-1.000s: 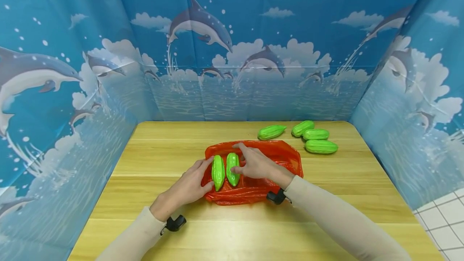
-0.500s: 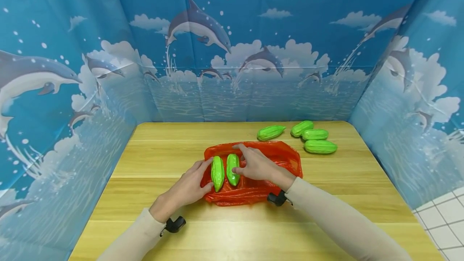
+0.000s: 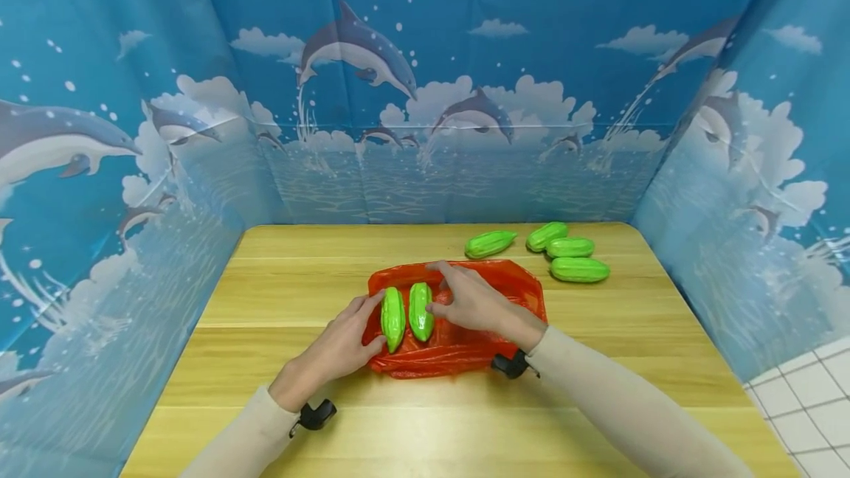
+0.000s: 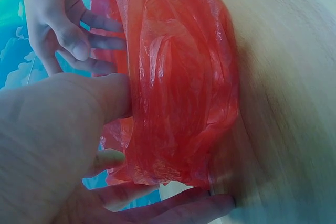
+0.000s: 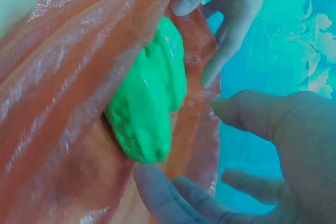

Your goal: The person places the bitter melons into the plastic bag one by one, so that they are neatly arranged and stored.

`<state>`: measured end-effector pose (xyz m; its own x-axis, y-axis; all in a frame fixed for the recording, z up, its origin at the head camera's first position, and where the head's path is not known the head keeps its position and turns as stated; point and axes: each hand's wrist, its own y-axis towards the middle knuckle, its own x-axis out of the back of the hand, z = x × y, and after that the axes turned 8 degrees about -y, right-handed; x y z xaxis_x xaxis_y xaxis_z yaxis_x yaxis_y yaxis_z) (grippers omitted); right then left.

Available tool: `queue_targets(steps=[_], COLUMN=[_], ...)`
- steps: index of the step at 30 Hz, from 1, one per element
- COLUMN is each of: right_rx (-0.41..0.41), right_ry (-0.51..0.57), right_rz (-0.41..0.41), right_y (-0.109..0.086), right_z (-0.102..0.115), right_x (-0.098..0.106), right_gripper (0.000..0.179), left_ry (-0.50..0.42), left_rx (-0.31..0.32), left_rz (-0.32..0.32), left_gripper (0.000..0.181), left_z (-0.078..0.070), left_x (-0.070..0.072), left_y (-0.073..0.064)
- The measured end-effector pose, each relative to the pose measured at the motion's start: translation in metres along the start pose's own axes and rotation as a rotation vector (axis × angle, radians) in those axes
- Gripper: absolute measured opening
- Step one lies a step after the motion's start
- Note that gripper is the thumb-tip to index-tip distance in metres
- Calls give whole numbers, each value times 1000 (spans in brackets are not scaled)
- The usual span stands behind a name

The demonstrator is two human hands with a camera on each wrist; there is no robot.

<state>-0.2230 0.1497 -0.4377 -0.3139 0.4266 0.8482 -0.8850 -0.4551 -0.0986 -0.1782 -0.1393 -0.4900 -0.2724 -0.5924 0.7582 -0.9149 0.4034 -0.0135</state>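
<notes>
In the head view, a red plastic bag (image 3: 458, 352) lies spread with its mouth facing up. Two ridged green gourds rest side by side in its left half: the left gourd (image 3: 393, 319) and the right gourd (image 3: 420, 312). My left hand (image 3: 341, 338) touches the bag's left side, thumb toward the front rim and fingers toward the back. Over the bag, my right hand (image 3: 474, 301) has its thumb beside the right gourd and its fingers spread toward the back rim. The right wrist view shows a gap between that thumb and its fingers, and the gourds (image 5: 142, 111) lying apart from them.
Behind the bag lies a single green gourd (image 3: 490, 243). Several more sit grouped at the back right, including a front gourd (image 3: 579, 269). All are on the wooden table (image 3: 292, 264). A blue dolphin-print curtain (image 3: 451, 175) surrounds the table's back and sides.
My right thumb has shifted slightly right, off the right gourd. The left hand keeps its place at the bag's side. The whole head view has drifted a little.
</notes>
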Motion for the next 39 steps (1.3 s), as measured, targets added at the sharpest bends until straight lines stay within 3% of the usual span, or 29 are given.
queue_targets(steps=[17,25,32,39], right_rx=[51,125,127,134], right_ry=[-57,-117,-111,-83], right_rz=[-40,-29,-43,-36], right_y=[-6,-3,4,9], right_z=[-8,-15,-33,-60], right_x=[29,50,74,83], right_gripper=[69,61,54,50], left_ry=[-19,-18,-22,-22], left_rx=[-15,-24,-28,-12], left_rz=[-7,10,20,33], left_gripper=[87,88,87,85], left_z=[7,8,7,6], left_x=[2,6,10,9], left_y=[0,1,3,1])
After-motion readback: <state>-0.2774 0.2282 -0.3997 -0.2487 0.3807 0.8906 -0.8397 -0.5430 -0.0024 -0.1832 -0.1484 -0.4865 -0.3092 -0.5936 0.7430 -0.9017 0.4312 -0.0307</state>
